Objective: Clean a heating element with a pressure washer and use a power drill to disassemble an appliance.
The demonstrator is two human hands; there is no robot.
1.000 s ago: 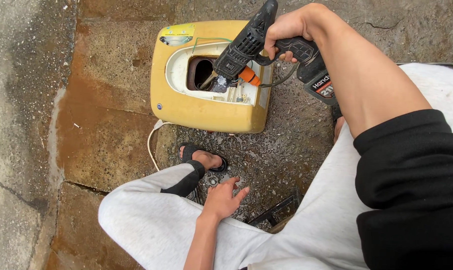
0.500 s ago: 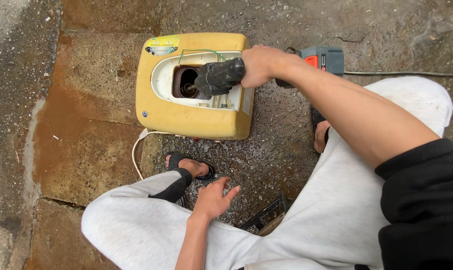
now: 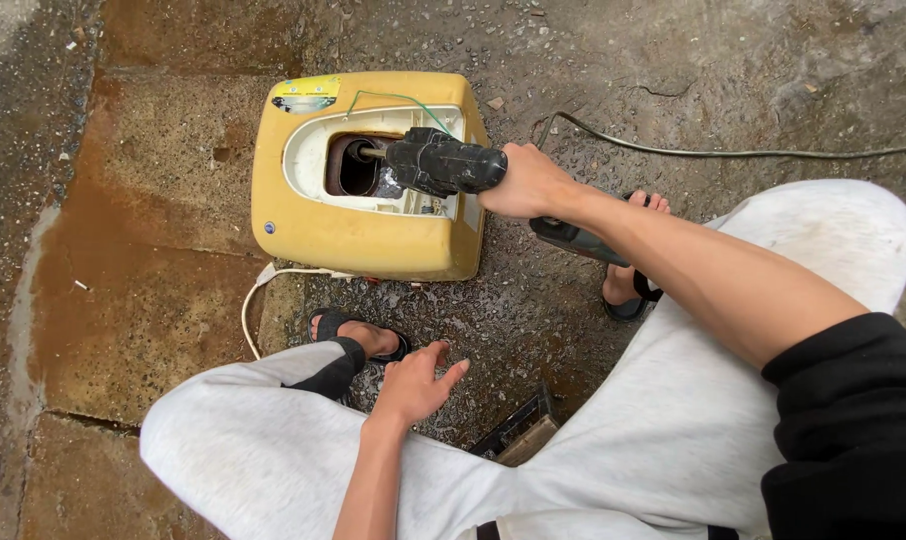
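Lying on wet ground: a yellow housing (image 3: 358, 235), its open side up, at 11 o'clock from the knees.
Housing contents: a white inner shell (image 3: 308, 165) with a dark round cavity (image 3: 351, 168); a green wire (image 3: 398, 98) loops over the top edge; the drill's nose sits at the cavity's mouth.
White cord (image 3: 250, 310): trails from the housing's lower left corner toward 7 o'clock.
Left hand (image 3: 413, 385): open, fingers spread loosely, resting by the left knee, holding nothing; the sandalled left foot (image 3: 358, 335) is just beside it at 10 o'clock.
Drill (image 3: 443, 167): black, lying level, pointing to 9 o'clock, directly at 9 o'clock from the right hand.
Right hand (image 3: 528, 182): closed around the drill's rear.
Change: half a second ago the drill's body reached deeper over the cavity; it now sits a little further right, and the left hand stays put.
Black cable (image 3: 723, 152): runs off to 3 o'clock.
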